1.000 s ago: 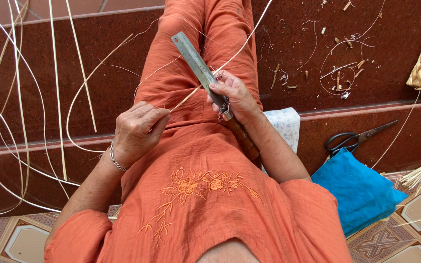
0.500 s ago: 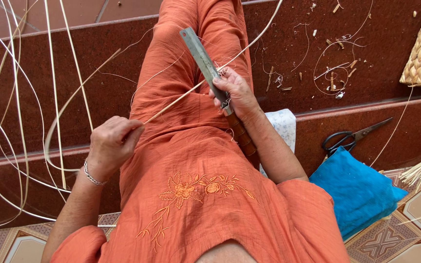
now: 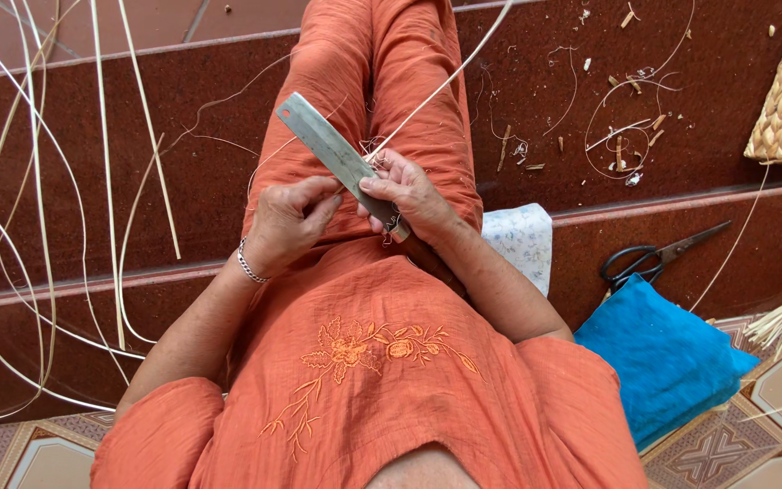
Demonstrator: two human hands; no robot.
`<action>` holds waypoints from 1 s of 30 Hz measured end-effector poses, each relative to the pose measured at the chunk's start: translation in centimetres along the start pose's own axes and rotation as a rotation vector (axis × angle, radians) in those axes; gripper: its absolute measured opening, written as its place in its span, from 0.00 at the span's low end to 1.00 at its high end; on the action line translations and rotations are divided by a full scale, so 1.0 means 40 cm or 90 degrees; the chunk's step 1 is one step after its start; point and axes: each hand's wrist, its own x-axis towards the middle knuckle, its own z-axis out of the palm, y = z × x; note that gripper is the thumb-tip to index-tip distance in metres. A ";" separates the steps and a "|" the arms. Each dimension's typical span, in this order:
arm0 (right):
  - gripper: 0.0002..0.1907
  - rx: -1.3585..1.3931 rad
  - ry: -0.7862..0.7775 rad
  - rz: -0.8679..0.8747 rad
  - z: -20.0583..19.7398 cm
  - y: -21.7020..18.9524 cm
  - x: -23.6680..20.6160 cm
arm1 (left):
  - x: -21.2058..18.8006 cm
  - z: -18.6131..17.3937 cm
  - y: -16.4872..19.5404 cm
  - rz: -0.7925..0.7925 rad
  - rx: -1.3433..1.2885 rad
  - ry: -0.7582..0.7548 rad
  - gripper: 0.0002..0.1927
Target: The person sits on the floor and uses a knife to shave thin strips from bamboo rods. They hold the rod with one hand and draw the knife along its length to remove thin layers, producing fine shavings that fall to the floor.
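Two hands now together at the knife (image 3: 332, 154), left hand (image 3: 287, 222) moved in pinching the strip (image 3: 445, 83), right hand (image 3: 409, 190) clasping the blade.

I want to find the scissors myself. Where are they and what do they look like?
Look at the dark red step on the person's right side. Just above the blue cushion lie the scissors, flat on the step. They have black loop handles and rusty blades, unlike the pale shavings scattered higher up.

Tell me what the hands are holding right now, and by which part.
The right hand grips a flat metal blade at its lower handle end, thumb pressed on the flat. The left hand pinches a thin pale strip right beside the blade.
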 end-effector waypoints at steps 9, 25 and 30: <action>0.11 0.067 0.056 -0.008 -0.072 -0.015 -0.004 | -0.037 -0.051 0.050 0.193 0.253 0.032 0.07; 0.10 0.006 0.148 -0.129 -0.150 -0.046 -0.003 | -0.107 -0.134 0.000 -0.003 0.170 -0.041 0.11; 0.11 0.028 0.130 -0.139 -0.110 -0.031 0.004 | -0.063 -0.071 -0.018 -0.055 -0.026 -0.113 0.12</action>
